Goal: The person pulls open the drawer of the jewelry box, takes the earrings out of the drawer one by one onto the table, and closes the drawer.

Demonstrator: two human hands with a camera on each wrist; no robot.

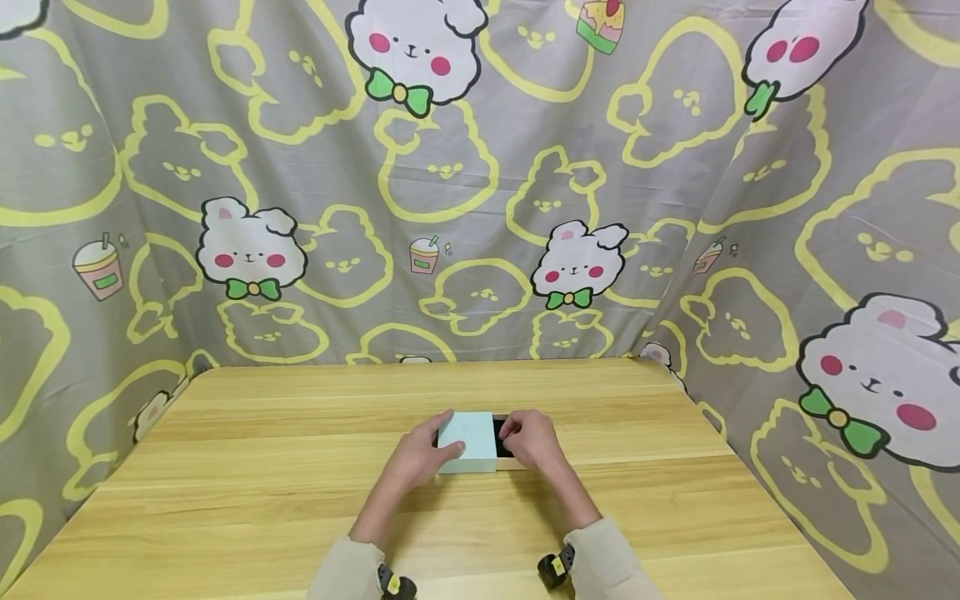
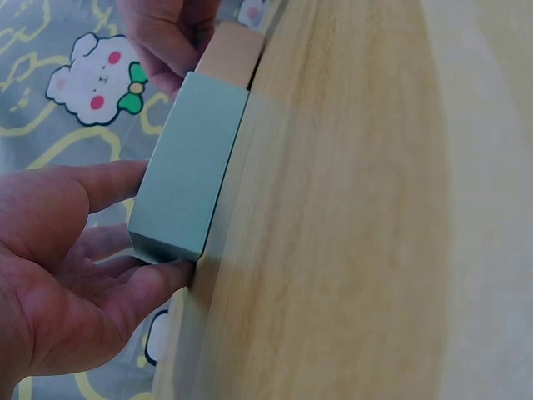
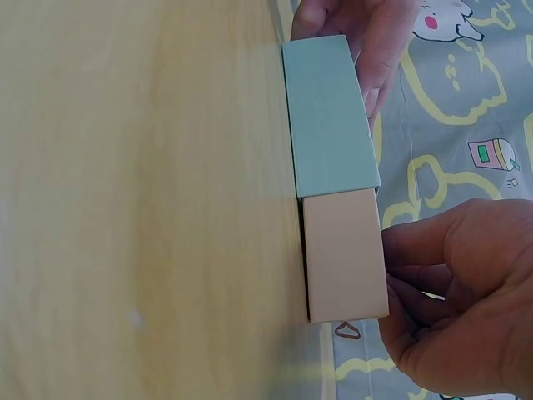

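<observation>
A pale green box sleeve (image 1: 467,437) lies on the table with a peach-sided inner drawer (image 3: 346,257) partly slid out to its right. The drawer's inside looks black in the head view. My left hand (image 1: 422,454) holds the sleeve at its left end, the thumb on its near side and the fingers round the far corner. Over the exposed drawer is my right hand (image 1: 531,437), fingers bent down at the dark opening. In the right wrist view the drawer's wall hides those fingertips, so whether they pinch anything does not show.
The box stands on a light wood-grain table (image 1: 262,500). Grey curtains (image 1: 480,183) printed with cartoon rabbits and drink cups hang behind the table and along both sides. Each wrist wears a small black camera (image 1: 555,568) on a strap.
</observation>
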